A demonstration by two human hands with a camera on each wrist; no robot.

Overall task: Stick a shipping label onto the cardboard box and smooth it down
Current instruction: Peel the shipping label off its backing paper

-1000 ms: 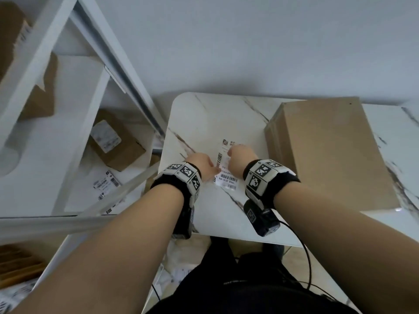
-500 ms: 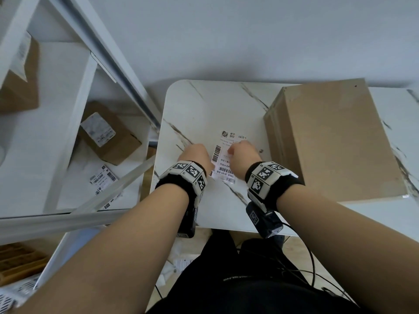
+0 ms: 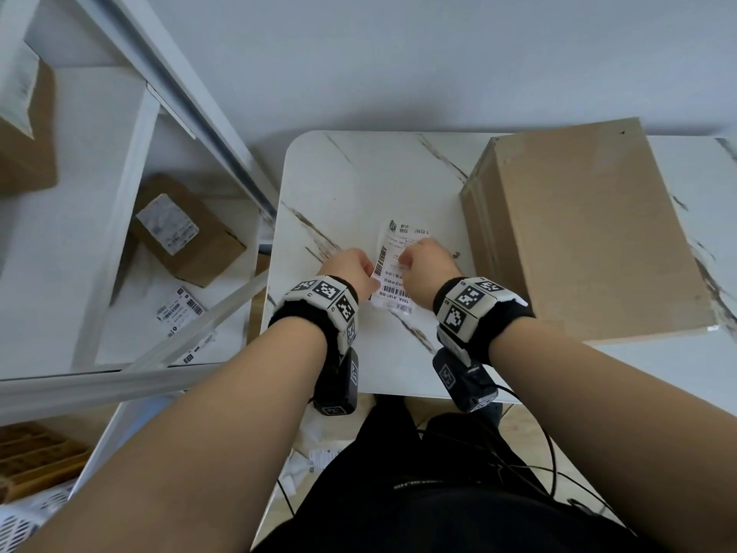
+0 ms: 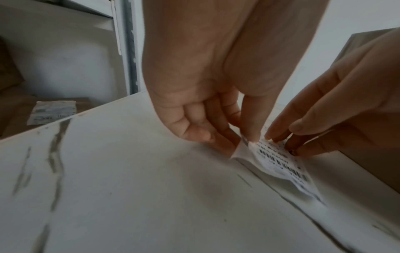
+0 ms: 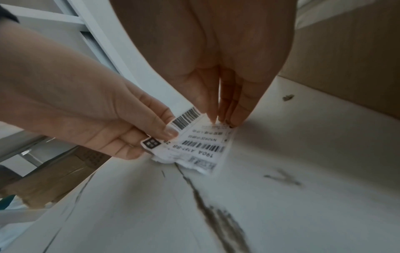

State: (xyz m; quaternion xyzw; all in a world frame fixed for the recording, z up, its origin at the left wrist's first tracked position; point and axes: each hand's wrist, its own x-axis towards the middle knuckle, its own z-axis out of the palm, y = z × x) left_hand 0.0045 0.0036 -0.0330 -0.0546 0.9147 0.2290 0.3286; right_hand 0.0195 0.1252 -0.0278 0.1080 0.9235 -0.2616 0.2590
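A white shipping label (image 3: 387, 262) with barcodes lies on the marble table (image 3: 359, 185), left of the plain cardboard box (image 3: 578, 233). My left hand (image 3: 367, 273) pinches the label's left edge between thumb and fingers, and that edge curls up off the table (image 4: 240, 150). My right hand (image 3: 403, 259) presses straight fingertips (image 5: 232, 119) down on the middle of the label (image 5: 201, 145). The left wrist view shows the pinch (image 4: 245, 139) close up. The box's side wall (image 5: 346, 68) stands just right of my right hand, apart from the label.
A white shelf unit at the left holds a small labelled cardboard box (image 3: 187, 229) and loose labels (image 3: 179, 313). A pale wall runs behind the table. The table's front edge is close to my body, with cables hanging below.
Both hands stay on the label at about the same spot on the table. The head view has shifted slightly. The box has not moved.
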